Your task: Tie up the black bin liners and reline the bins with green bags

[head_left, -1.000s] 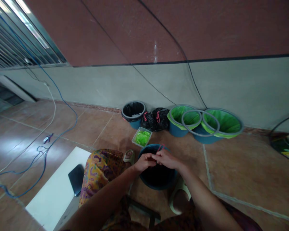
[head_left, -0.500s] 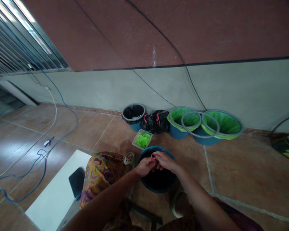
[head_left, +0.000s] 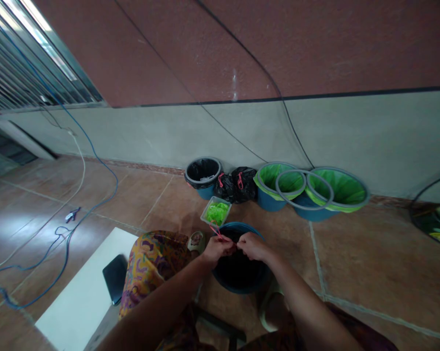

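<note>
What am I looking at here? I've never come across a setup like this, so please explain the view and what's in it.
There is no machine: these are a person's own bare hands, seen from a head-worn camera looking forward and down. The left hand has a thin pink cord in its grip; the right hand is curled close by, and whether it pinches anything is too small to tell. Both are over a blue bin on the tiled floor. Just beyond stands a small tray of bright green material. Along the wall are a black-lined bin, two black bags and two green-lined bins.
</note>
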Demonstrator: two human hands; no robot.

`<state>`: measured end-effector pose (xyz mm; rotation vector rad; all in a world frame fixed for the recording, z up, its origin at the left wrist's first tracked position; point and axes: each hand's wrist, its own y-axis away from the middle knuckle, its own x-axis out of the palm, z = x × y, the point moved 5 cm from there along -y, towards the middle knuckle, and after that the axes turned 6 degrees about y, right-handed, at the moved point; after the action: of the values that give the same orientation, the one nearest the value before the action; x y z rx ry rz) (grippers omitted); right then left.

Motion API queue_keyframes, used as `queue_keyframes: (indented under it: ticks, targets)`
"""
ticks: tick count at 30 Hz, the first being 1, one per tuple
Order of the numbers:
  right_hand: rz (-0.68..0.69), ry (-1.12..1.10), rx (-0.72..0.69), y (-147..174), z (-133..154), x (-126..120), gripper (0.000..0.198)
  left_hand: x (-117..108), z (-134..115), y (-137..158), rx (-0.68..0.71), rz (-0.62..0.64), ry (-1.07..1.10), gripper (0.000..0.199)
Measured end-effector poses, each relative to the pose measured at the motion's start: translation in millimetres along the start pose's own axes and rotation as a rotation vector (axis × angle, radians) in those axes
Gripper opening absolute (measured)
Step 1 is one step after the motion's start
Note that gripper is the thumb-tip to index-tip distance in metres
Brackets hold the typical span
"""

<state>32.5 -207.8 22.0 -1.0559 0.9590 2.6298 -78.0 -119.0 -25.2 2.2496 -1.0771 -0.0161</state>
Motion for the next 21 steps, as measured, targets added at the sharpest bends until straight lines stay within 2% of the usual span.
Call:
queue_keyframes:
  ticks: [3, 5, 10, 14, 18, 21]
  targets:
    - [0.077, -0.002, -0.014, 3.2, 1.2, 3.6, 0.023, -1.5, 0.7, -4.3, 0.038, -0.007, -0.033, 0.021]
    - [0.094, 0.060, -0.020, 3.5, 0.8, 4.7, 0.023, -2.0, -1.4, -6.9, 0.124, 0.001, -0.115, 0.015]
    - [-0.053, 0.249, 0.011, -2.9, -5.6, 0.5, 0.022, 6.1, -14.0, -1.4, 0.373, 0.129, -0.508, 0.008]
    - [-0.127, 0.106, -0.142, -7.8, -0.1, 2.3, 0.027, 10.2, -22.9, 5.8, 0.497, 0.115, -0.709, 0.016]
    - [-0.111, -0.057, -0.254, -10.8, 7.4, 8.6, 0.029, 11.5, -24.4, 6.8, 0.584, 0.102, -0.704, 0.022]
    - [-0.100, -0.131, -0.245, -12.6, 8.0, 10.9, 0.031, 8.9, -21.4, 5.3, 0.614, 0.038, -0.689, 0.022]
